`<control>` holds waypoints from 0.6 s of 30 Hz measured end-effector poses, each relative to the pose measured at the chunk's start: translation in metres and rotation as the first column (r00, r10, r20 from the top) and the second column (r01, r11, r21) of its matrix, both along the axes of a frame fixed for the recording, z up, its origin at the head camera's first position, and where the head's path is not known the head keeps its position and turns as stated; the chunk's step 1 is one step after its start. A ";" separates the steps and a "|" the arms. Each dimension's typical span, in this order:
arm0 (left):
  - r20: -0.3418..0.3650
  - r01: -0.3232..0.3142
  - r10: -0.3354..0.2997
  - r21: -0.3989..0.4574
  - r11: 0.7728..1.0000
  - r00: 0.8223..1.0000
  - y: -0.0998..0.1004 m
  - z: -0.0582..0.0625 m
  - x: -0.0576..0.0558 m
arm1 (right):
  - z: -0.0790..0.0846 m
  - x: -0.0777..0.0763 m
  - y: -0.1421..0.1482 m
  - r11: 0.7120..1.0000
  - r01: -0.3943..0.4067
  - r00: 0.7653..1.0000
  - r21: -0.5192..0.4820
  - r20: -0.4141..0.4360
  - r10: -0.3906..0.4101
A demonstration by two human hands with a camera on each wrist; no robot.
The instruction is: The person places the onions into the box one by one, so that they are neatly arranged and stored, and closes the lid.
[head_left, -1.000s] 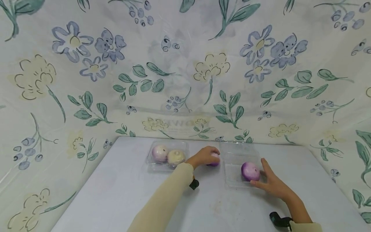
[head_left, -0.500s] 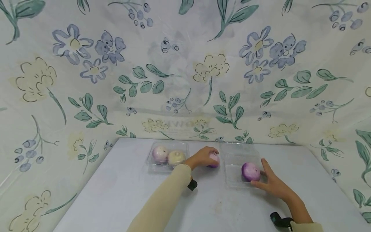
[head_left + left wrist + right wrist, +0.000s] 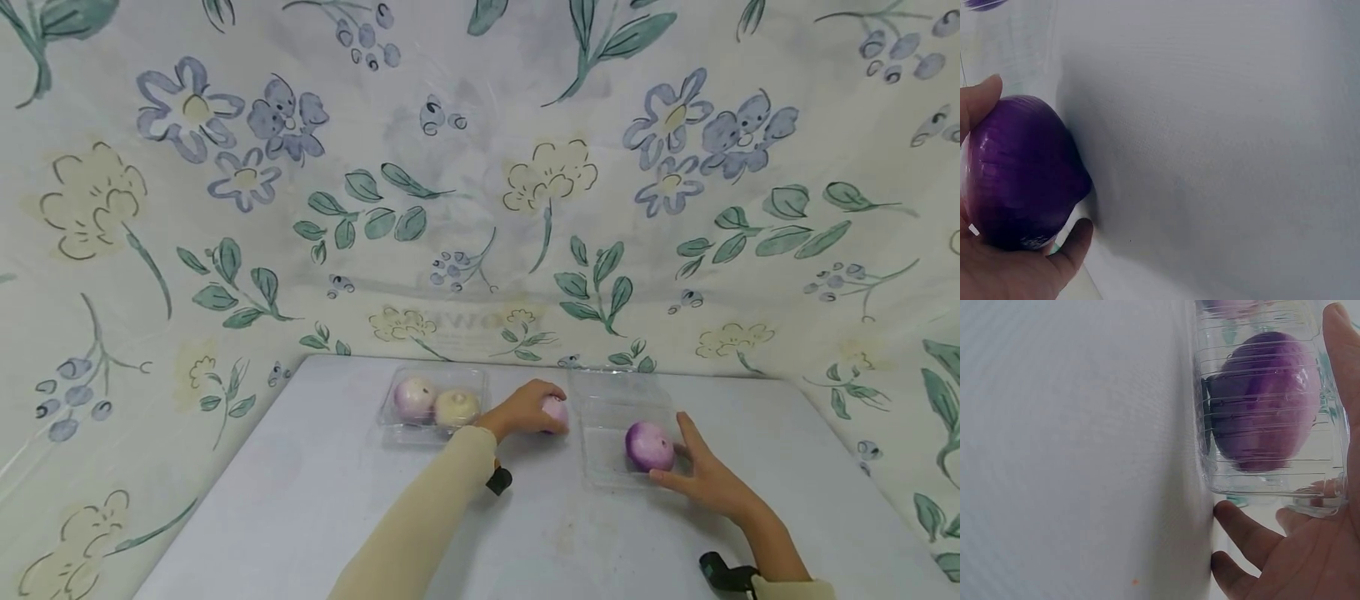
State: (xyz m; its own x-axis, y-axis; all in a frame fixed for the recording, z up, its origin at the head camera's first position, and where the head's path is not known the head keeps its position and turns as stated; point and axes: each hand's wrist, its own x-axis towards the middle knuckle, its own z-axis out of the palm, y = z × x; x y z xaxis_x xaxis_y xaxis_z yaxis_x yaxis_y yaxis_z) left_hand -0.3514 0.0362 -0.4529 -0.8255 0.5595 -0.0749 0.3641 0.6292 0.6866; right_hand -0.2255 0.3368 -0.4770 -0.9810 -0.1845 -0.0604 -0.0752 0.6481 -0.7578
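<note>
My left hand (image 3: 528, 407) grips a purple onion (image 3: 1025, 172) between thumb and fingers, low at the white table, in the gap between two clear plastic containers. In the left wrist view its pointed end is close to the table surface. My right hand (image 3: 708, 475) holds the near right corner of the right-hand clear container (image 3: 600, 467), thumb along its front wall and fingers at its side. Inside that container lies another purple onion (image 3: 649, 446), seen through the ribbed wall in the right wrist view. The container's lid (image 3: 621, 383) stands folded back behind it.
A second clear container (image 3: 405, 433) at the left holds a pale purple onion (image 3: 414, 398) and a yellowish one (image 3: 457, 408). Behind the white table (image 3: 315, 500) hangs a floral sheet (image 3: 480, 208). Black wrist cameras (image 3: 723, 573) sit under both forearms.
The onion in my left hand has turned slightly, so more of its paler side faces the head camera. The right hand and both containers have stayed nearly still.
</note>
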 end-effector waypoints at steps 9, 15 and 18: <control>-0.020 -0.043 0.043 -0.026 0.999 0.999 -0.003 -0.002 0.001 | -0.005 0.002 0.001 1.000 0.005 1.000 -0.006 0.030 -0.005; -0.064 -0.087 0.090 0.045 0.995 0.994 -0.002 0.000 -0.002 | -0.004 0.002 0.001 1.000 -0.004 1.000 -0.009 -0.001 0.004; -0.099 -0.084 0.091 0.073 0.994 0.991 -0.001 0.003 -0.003 | -0.004 0.002 0.002 1.000 -0.005 1.000 -0.013 -0.003 0.005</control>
State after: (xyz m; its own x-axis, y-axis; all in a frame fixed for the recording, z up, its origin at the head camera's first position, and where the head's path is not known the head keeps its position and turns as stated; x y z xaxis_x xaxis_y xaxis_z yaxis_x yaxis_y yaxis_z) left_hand -0.3544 0.0356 -0.4499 -0.8729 0.4856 0.0479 0.3798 0.6144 0.6916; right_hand -0.2237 0.3387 -0.4806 -0.9803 -0.1898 -0.0549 -0.0806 0.6377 -0.7661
